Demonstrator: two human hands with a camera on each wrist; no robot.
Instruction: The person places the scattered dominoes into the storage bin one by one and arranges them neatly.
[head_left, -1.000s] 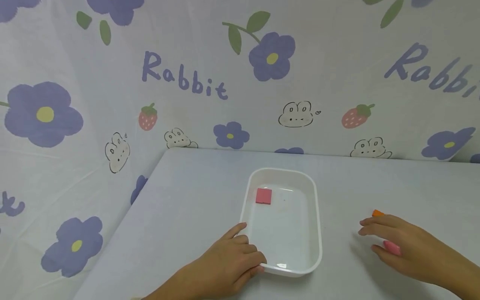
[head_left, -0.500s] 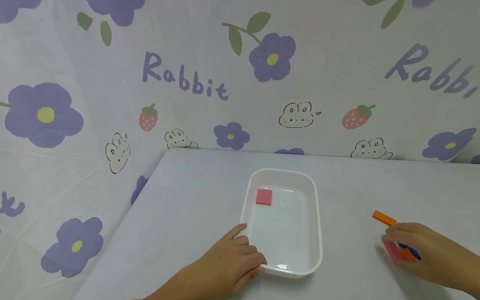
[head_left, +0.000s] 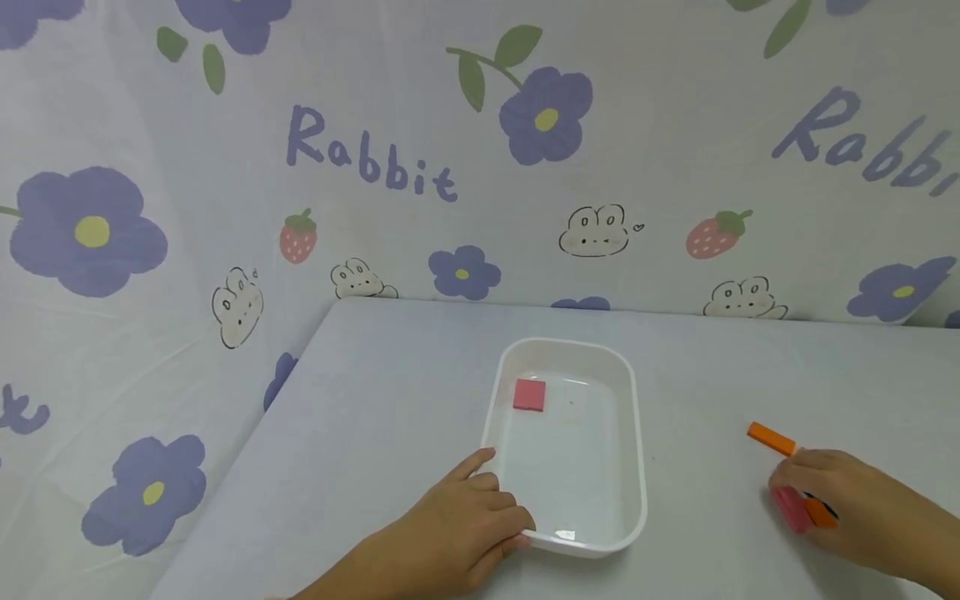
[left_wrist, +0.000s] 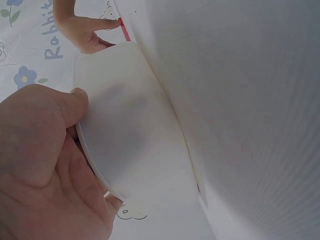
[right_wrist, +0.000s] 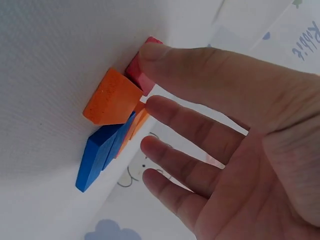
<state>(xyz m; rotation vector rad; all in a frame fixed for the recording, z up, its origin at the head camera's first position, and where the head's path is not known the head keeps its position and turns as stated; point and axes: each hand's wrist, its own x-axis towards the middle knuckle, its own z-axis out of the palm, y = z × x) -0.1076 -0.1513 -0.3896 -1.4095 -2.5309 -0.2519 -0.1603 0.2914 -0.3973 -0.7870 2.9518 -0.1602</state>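
Observation:
With its thumb and fingers on the rim, my left hand (head_left: pixel 459 527) holds the near left corner of a white rectangular tray (head_left: pixel 642 500); the left wrist view shows the thumb (left_wrist: pixel 77 105) on the tray's edge. A flat pink square block (head_left: pixel 529 395) lies inside, toward the back left. To the right, my right hand (head_left: pixel 862 504) pinches a pinkish-red block (right_wrist: pixel 144 84) between thumb and index finger at the table surface, the other fingers spread loosely. Right beside that block are an orange block (right_wrist: pixel 112 97) and blue blocks (right_wrist: pixel 96 154), mostly covered by the hand in the head view.
A narrow orange block (head_left: pixel 771 437) lies just beyond the right hand's fingers. The white table (head_left: pixel 390 375) ends at the back and left against a hanging cloth (head_left: pixel 637 100) printed with flowers, rabbits and strawberries.
My right hand has moved right and down onto the blocks, and its thumb and index finger have closed on the pinkish-red one. The left hand and tray have stayed put.

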